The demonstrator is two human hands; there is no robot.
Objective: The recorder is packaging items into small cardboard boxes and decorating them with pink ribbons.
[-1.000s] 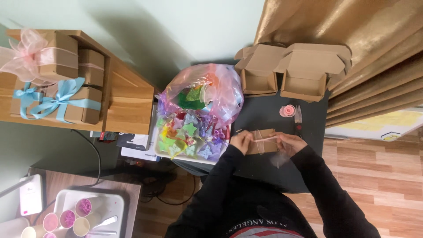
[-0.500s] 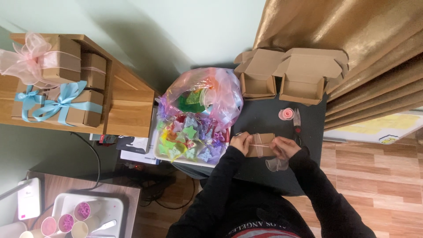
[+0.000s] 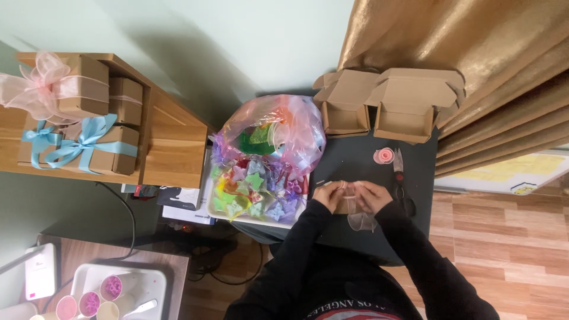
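- Left hand (image 3: 328, 196) and right hand (image 3: 372, 196) meet over the dark desk (image 3: 355, 160), both closed around a small brown cardboard box (image 3: 344, 204) held between them.
- Grip state: fingers of each hand curl in and pinch a pale sheer ribbon (image 3: 358, 218) against the box; the exact finger contact is too small to tell.
- The ribbon loops over the top of the box and hangs down just below the right hand, toward the body.
- Just left of the left hand: a white tray (image 3: 249, 216) filled with coloured star-shaped pieces, its near edge touching the left wrist area.
- Above the tray, up and left of the grip: a translucent pink plastic bag (image 3: 278, 127) with green and orange contents, resting partly on the tray.
- Far side of the desk beyond the hands: two open cardboard boxes (image 3: 388, 106) side by side, lids raised, in front of a gold curtain (image 3: 474, 53).
- Up and right of the right hand: a pink ribbon spool (image 3: 383, 156), with scissors (image 3: 399, 175) just beside it, near the right hand but apart from it.
- Well to the left: a wooden shelf (image 3: 172, 142) carrying wrapped gift boxes (image 3: 83, 118) tied with pink and blue bows.
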